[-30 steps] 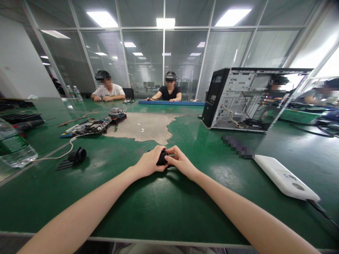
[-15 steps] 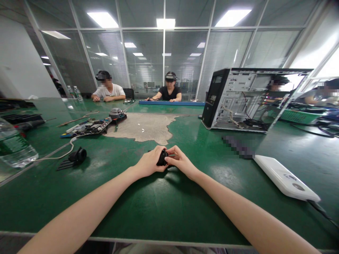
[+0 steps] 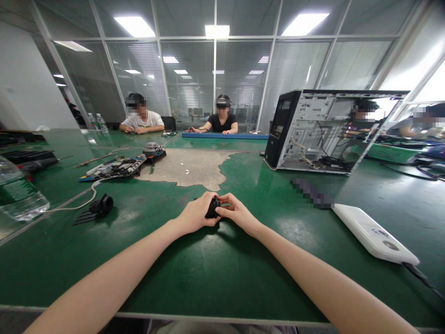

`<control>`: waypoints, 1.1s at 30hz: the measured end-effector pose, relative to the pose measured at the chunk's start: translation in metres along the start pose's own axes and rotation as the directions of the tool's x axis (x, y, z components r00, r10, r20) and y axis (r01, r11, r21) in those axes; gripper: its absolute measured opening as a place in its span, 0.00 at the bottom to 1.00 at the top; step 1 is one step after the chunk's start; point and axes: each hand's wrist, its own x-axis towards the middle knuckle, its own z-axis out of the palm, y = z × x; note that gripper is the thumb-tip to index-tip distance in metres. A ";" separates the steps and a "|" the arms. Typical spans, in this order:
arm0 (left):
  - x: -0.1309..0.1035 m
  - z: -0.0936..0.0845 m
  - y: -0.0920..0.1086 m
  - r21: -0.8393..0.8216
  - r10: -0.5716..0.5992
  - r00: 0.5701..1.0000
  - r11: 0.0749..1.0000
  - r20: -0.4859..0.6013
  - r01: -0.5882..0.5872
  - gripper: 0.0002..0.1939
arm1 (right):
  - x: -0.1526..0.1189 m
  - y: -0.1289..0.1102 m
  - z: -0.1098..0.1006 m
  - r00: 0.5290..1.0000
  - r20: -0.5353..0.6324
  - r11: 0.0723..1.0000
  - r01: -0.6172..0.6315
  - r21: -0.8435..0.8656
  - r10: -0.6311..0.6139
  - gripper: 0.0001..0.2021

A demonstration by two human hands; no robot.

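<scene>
A small black part (image 3: 212, 208) is held between both hands, just above the green table (image 3: 194, 278). My left hand (image 3: 196, 213) wraps round its left side, fingers curled over the top and thumb below. From the right, my right hand (image 3: 237, 211) grips the part's edge with its fingertips. Much of the part is hidden by the fingers. Another black part with a round end and flat slats (image 3: 100, 205) lies to the left of my hands.
An open computer case (image 3: 288, 130) stands at the right, near a white power bank (image 3: 375, 232) with a cable. Circuit boards (image 3: 114, 168) and a water bottle (image 3: 19, 192) are at the left. Several people sit around the table, behind a blue bar (image 3: 225, 136) and a green basket (image 3: 392, 152).
Both my hands and the black part are nearly unmoved. Across the table, the hand of the person in black at the left end of the blue bar has shifted slightly.
</scene>
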 end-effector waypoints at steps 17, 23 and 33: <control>0.001 0.000 0.001 -0.013 -0.018 1.000 1.000 0.006 0.018 0.28 | 0.000 0.000 0.001 0.999 -0.036 0.999 -0.033 0.025 0.034 0.16; 0.000 0.000 0.001 -0.006 -0.013 1.000 1.000 -0.003 0.013 0.28 | -0.001 -0.002 0.001 0.999 0.006 0.999 0.036 0.035 -0.036 0.15; 0.001 0.001 0.000 0.002 -0.013 1.000 1.000 -0.007 0.013 0.28 | -0.001 0.000 0.001 1.000 0.009 0.999 0.026 0.048 -0.026 0.14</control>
